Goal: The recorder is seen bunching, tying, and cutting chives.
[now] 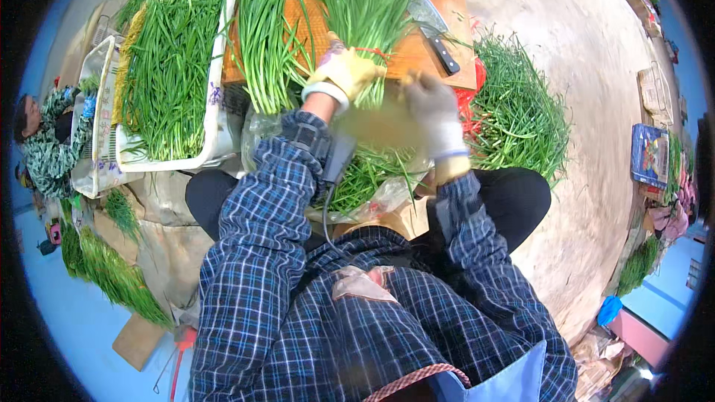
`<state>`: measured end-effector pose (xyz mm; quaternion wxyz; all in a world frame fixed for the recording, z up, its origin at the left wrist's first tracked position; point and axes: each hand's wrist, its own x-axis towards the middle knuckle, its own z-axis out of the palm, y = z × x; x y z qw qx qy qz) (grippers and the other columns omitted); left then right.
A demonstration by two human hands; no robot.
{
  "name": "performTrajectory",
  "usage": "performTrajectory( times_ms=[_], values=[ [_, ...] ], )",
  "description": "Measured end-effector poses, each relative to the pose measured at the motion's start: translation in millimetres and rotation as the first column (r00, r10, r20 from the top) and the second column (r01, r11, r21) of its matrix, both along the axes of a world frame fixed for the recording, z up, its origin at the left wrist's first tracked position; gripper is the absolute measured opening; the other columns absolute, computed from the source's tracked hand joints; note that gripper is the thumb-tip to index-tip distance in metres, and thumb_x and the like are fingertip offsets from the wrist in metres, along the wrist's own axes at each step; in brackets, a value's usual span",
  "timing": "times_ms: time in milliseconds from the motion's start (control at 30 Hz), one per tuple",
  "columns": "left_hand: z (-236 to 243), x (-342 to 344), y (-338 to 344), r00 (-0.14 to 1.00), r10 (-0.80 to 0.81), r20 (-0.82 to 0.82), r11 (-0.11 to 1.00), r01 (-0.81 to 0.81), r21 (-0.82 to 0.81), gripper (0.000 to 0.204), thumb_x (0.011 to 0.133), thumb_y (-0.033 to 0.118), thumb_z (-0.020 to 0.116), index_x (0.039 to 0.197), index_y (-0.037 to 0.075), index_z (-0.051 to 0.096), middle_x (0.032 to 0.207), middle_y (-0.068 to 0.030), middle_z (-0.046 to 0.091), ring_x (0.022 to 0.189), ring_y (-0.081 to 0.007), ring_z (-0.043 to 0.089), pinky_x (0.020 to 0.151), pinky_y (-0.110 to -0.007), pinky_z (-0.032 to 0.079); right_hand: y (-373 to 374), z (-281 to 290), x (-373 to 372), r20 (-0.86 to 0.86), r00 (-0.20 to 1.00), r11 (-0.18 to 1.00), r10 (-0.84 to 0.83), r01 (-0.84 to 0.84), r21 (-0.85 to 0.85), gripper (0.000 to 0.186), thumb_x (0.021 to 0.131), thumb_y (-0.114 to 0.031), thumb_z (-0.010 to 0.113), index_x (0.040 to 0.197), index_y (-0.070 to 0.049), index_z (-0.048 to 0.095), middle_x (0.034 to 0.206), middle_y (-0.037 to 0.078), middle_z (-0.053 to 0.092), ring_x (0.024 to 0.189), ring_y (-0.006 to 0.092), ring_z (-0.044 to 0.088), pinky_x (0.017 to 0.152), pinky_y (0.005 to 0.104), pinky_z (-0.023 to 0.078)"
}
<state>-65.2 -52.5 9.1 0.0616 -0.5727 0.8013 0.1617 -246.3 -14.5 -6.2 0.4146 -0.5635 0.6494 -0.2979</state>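
Observation:
My left hand, in a pale yellow glove, grips a bunch of long green chives with a red tie round it, on the orange board. My right hand, in a grey glove and smeared by motion, is just right of the bunch with curled fingers; what it holds, if anything, I cannot make out. A second bunch lies left on the board. A black-handled knife rests at the right. Below my hands more greens lie on plastic, partly hidden by a brownish blur.
A white crate full of chives stands left, another white crate beside it. A loose pile of greens is right. A person in camouflage sits far left. Bundles lie lower left; boxes line the right.

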Motion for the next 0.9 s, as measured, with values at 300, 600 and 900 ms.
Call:
performTrajectory(
  times_ms=[300,600,900],
  values=[
    [-6.0,1.3,4.2,0.956,-0.151,0.251,0.979,0.181,-0.099,0.026,0.091,0.022,0.045,0.112,0.024,0.061,0.111,-0.0016,0.065,0.104,-0.03,0.061,0.101,-0.067,0.027,-163.5,50.5,84.9,-0.537,0.833,0.963,0.132,-0.236,-0.129,0.038,0.083,-0.039,0.058,0.119,-0.027,0.063,0.117,0.007,0.064,0.108,0.0267,0.06,0.095,0.0386,0.045],
    [41.5,16.5,9.7,0.998,-0.029,-0.065,1.0,0.028,-0.002,0.036,0.096,0.029,0.04,0.127,0.018,0.054,0.109,-0.0309,0.058,0.101,-0.0421,0.06,0.097,-0.049,0.041,-188.3,39.6,75.7,-0.692,0.712,0.953,0.121,-0.278,-0.119,0.045,0.084,-0.032,0.058,0.127,-0.02,0.055,0.122,0.009,0.061,0.11,0.0279,0.06,0.097,0.0392,0.045],
    [-23.0,42.1,-18.3,0.87,0.34,-0.357,0.935,-0.354,0.028,0.031,0.095,0.027,0.044,0.121,0.021,0.06,0.109,-0.0243,0.061,0.1,-0.0424,0.06,0.097,-0.047,0.043,-189.1,55.8,97.4,-0.584,0.782,0.862,0.218,-0.434,-0.26,0.033,0.085,-0.037,0.055,0.113,-0.023,0.065,0.11,0.008,0.066,0.103,0.0281,0.063,0.091,0.0412,0.048]
  ],
)
